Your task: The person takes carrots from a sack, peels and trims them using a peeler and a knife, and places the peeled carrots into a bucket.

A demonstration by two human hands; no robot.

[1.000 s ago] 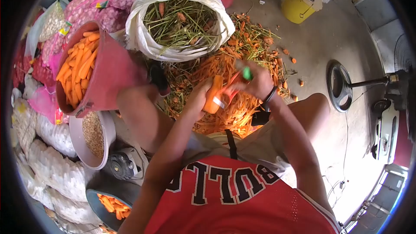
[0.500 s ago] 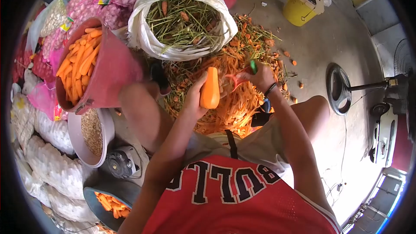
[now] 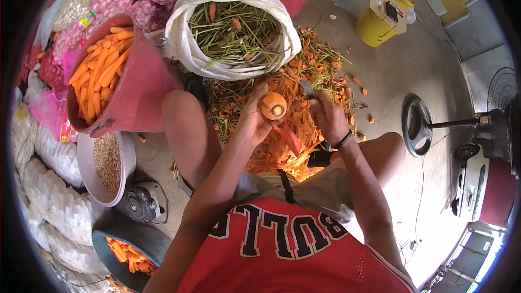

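My left hand (image 3: 252,122) is wrapped round a thick orange carrot (image 3: 273,106), whose cut stem end faces up at the camera. Just below its fingers is a blurred red tool (image 3: 290,140); whether the hand grips it I cannot tell. To the right, my right hand (image 3: 327,116) is closed, with a short grey blade (image 3: 307,88) sticking out at its upper left. The blade does not touch the carrot. Under both hands lies a heap of orange peelings (image 3: 296,154) between the legs.
A white sack (image 3: 176,38) of green stalks stands ahead. At left are a red bucket (image 3: 149,84) of carrots, a pale basin (image 3: 126,160) and a dark tub (image 3: 103,260) of carrot pieces. A yellow bucket (image 3: 372,28) and a fan base (image 3: 417,125) are at right.
The carrot has tipped from lengthwise to end-on in my left hand. The red tool, earlier at my right hand, now shows below my left fingers. A grey blade shows at my right hand.
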